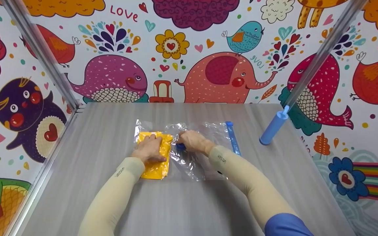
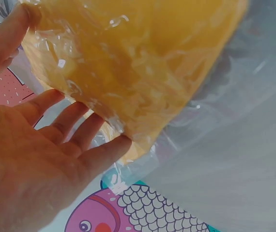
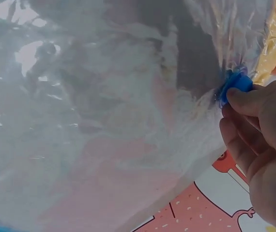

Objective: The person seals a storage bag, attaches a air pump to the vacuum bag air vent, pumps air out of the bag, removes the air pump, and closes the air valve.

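Note:
A clear plastic vacuum storage bag [image 1: 215, 137] lies flat on the table, with a folded yellow item [image 1: 157, 170] inside its left part. My left hand [image 1: 149, 149] rests on that yellow item through the plastic. In the left wrist view, its fingers [image 2: 87, 128] are spread and slightly bent against the item's edge. My right hand [image 1: 194, 141] pinches a round blue valve cap [image 3: 239, 87] near the bag's middle, between thumb and fingers. The plastic creases around the cap. Whether the cap is seated or loose I cannot tell.
A blue hand pump [image 1: 273, 128] stands on the table to the right of the bag. A blue zip strip [image 1: 233, 138] closes off the bag's right edge. Patterned walls and metal posts [image 1: 326, 49] bound the grey table [image 1: 182, 209].

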